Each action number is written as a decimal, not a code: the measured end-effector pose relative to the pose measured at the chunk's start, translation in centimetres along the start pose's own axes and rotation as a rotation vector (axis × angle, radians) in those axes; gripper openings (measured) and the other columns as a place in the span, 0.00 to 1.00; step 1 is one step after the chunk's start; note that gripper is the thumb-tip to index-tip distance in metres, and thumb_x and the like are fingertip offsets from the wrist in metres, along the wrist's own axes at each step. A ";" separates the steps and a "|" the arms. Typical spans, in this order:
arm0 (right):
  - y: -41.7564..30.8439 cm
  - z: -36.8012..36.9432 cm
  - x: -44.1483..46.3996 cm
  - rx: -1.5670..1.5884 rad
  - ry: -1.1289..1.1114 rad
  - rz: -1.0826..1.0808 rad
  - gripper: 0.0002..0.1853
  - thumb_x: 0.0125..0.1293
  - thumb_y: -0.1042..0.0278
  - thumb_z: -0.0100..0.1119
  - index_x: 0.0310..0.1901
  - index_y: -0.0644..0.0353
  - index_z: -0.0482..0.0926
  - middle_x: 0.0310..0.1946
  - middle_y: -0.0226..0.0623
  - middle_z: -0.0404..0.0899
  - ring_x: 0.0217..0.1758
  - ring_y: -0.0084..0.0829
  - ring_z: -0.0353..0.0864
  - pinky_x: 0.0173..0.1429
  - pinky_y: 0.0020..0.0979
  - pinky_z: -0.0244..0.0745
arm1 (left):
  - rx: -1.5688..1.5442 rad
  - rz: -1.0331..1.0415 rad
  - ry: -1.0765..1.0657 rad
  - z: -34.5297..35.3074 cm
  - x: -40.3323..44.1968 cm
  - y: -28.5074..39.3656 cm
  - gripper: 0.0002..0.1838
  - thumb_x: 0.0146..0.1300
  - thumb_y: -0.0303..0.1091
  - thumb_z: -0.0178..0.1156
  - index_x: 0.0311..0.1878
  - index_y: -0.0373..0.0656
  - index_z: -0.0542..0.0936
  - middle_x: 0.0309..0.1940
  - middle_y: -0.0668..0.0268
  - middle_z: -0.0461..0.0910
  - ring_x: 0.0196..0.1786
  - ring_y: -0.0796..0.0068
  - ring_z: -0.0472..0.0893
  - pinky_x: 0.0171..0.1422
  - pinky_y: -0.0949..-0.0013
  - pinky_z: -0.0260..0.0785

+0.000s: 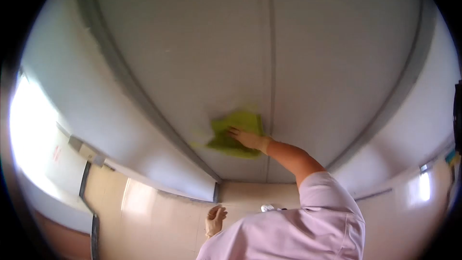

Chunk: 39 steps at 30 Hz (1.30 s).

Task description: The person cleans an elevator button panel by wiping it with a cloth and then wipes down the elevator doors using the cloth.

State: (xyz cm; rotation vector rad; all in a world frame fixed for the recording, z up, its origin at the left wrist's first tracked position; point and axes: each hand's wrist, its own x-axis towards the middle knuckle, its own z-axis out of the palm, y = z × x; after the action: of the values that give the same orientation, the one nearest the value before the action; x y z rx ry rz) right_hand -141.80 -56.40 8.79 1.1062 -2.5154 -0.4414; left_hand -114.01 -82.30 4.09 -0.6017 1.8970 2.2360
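My right hand [246, 137], in what looks like a thin pale glove, lies on a yellow-green cloth [240, 120] and presses it against the grey door [192, 67]. The cloth is spread out and partly creased, just left of the vertical seam [270, 67] between two door panels. My right arm reaches up and to the left from a pink sleeve. Low down by my body hangs my left hand [216, 217], also apparently gloved, with its fingers loosely bent and nothing visible in them.
Dark grey frame strips [130, 79] border the door on both sides, with pale walls [409, 130] beyond. Below lies a beige floor [159, 226], where part of a white shoe [267, 208] shows. Bright light [31, 120] comes in at the left.
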 end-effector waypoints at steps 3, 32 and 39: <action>-0.1 4.7 1.4 0.155 0.059 -0.080 0.28 0.61 0.73 0.47 0.66 0.56 0.62 0.67 0.38 0.62 0.70 0.36 0.60 0.73 0.35 0.52 | 0.072 -0.018 0.035 -0.7 0.1 -1.3 0.16 0.64 0.34 0.60 0.51 0.35 0.76 0.40 0.59 0.82 0.40 0.73 0.82 0.41 0.74 0.74; 26.4 -13.1 -24.3 -0.175 0.596 1.216 0.18 0.68 0.68 0.43 0.56 0.65 0.71 0.55 0.49 0.71 0.57 0.45 0.70 0.62 0.40 0.65 | 0.241 0.058 0.122 -0.5 1.6 1.3 0.20 0.64 0.41 0.58 0.53 0.35 0.76 0.45 0.60 0.80 0.47 0.72 0.79 0.52 0.70 0.72; 28.1 -23.8 -6.0 -0.279 0.969 0.724 0.17 0.66 0.69 0.43 0.53 0.65 0.72 0.52 0.50 0.73 0.54 0.46 0.73 0.59 0.41 0.68 | 0.249 0.008 0.264 -2.0 -0.2 -1.9 0.24 0.64 0.43 0.57 0.55 0.33 0.75 0.51 0.54 0.79 0.55 0.63 0.78 0.59 0.67 0.70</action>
State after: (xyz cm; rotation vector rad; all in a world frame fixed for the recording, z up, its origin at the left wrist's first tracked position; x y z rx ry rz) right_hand -145.49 -37.04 40.46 0.1456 -1.7131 -0.0123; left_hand -112.76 -83.90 2.22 -0.8832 2.2586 1.9592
